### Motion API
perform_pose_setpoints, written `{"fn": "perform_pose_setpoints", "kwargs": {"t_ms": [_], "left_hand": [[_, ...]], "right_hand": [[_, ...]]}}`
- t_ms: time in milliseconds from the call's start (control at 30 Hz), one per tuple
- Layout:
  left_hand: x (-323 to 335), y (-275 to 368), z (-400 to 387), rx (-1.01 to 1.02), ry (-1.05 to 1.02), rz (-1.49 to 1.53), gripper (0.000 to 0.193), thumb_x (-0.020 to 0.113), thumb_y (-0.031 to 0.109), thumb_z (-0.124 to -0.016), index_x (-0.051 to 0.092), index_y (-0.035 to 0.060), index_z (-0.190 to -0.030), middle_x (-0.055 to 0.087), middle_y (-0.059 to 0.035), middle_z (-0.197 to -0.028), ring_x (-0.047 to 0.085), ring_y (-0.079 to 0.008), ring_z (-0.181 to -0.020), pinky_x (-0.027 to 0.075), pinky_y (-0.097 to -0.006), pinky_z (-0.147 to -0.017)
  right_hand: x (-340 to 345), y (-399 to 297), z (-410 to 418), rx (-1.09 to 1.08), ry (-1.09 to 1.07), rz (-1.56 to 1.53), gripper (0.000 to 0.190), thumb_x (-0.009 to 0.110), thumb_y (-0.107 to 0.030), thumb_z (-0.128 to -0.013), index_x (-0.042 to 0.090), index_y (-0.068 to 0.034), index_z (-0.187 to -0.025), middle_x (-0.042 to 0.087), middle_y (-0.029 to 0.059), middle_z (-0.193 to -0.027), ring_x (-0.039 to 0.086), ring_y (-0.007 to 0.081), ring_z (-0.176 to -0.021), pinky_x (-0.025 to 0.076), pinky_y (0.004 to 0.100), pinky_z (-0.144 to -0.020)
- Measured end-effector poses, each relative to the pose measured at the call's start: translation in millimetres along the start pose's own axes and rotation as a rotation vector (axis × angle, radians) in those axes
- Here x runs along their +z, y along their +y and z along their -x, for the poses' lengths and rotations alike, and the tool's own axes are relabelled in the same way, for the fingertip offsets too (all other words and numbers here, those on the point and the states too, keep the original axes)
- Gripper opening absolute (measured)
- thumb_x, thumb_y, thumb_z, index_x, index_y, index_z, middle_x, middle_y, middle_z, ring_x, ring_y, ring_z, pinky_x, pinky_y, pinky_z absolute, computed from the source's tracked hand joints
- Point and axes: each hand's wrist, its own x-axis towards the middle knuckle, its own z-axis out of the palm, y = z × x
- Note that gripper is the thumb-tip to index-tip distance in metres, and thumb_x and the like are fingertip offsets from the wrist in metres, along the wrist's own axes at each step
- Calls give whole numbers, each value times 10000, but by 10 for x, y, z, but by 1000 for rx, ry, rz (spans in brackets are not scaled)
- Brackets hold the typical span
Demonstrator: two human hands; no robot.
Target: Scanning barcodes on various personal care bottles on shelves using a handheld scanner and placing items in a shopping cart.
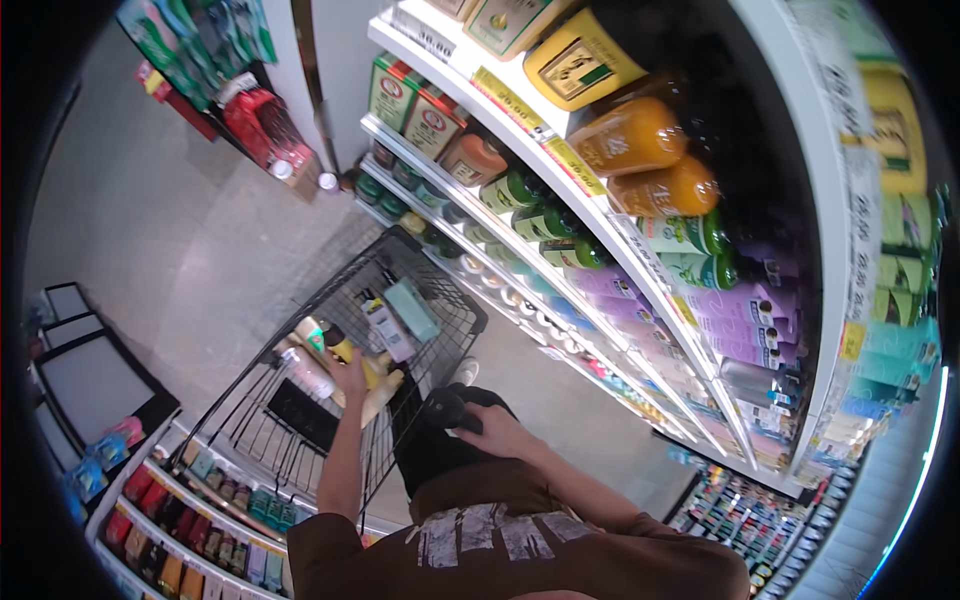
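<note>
My left hand (pixel 351 381) reaches into a black wire shopping cart (pixel 450 330), with its fingers around a yellow bottle (pixel 339 346) that has a dark upper part. Packed close to it are a pale pink bottle (pixel 309 375) and a cream-coloured container (pixel 384 396). A white-and-lilac pump bottle (pixel 388 328) and a mint-green box (pixel 412 309) lie farther along the basket. In front of my waist, outside the cart, my right hand (pixel 496 433) grips a dark, rounded bottle (pixel 446 409). Its label side is hidden from me.
A lit shelf unit (pixel 525 139) runs along the right, lined with shampoo-like bottles and price tags. Lower shelves (pixel 202 517) with boxed products stand at the lower left, near black-framed panels (pixel 94 382). Red packages (pixel 262 124) sit on the floor beside a pillar. Grey floor (pixel 195 217) shows left of the cart.
</note>
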Motion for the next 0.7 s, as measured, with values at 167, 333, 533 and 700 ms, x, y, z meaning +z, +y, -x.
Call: {"fn": "perform_pose_setpoints", "kwargs": {"t_ms": [167,333,533,700], "left_hand": [[-55,1226,685,-250,-240,366,412,680,301,-967,565,57,-1279,650,-67,-1051,650,-199,-897,575,-358,-783],[-38,3183,1506,-539,-780,957,745,433,597,-1021,433,67,-1545,561,-158,-1490,624,-342,-1225,528,-526,-1034],[46,4126,2060,-498,-1300,1170,905,349,774,-978,419,76,-1551,548,-217,-1458,629,-390,-1202,496,-625,-1039],[201,4312,2245,-505,-1498,944,868,347,737,-1008,419,58,-1543,554,-257,-1436,667,-388,-1134,553,-581,-980]], "right_hand": [[-335,-179,322,-37,27,-27,445,703,-370,-922,665,-32,-1209,694,241,-838,708,373,-805,547,461,-761],[-901,-178,643,-316,344,-195,335,759,-204,-953,698,43,-1171,740,70,-927,617,100,-842,548,328,-779],[-1532,-567,1526,-282,430,-134,259,743,-140,-898,717,13,-1105,680,56,-772,566,113,-670,469,310,-616],[-1761,-850,2087,-242,268,38,422,763,-166,-806,681,27,-1173,705,197,-803,671,307,-670,522,407,-661]]}}
